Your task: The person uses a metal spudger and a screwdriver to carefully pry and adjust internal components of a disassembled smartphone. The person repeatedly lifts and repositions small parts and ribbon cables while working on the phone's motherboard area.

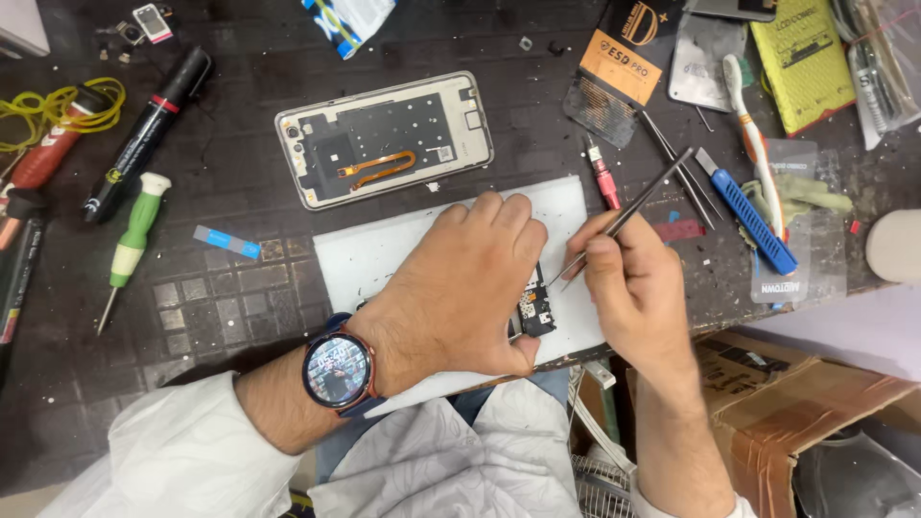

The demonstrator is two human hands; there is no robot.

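Covering dark workbench [240,288], white mat [374,259], scattered tools

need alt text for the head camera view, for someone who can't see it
A person's left hand presses a small circuit board onto a white mat while the right hand points metal tweezers at it. An opened phone, screwdrivers and other tools lie around on the dark workbench.

We sit at a phone repair workshop: an opened phone shell [385,137] lies on the dark counter [230,288], screwdrivers [134,240] left of it, blue cutter [753,216] and toothbrush [753,134] right of it.
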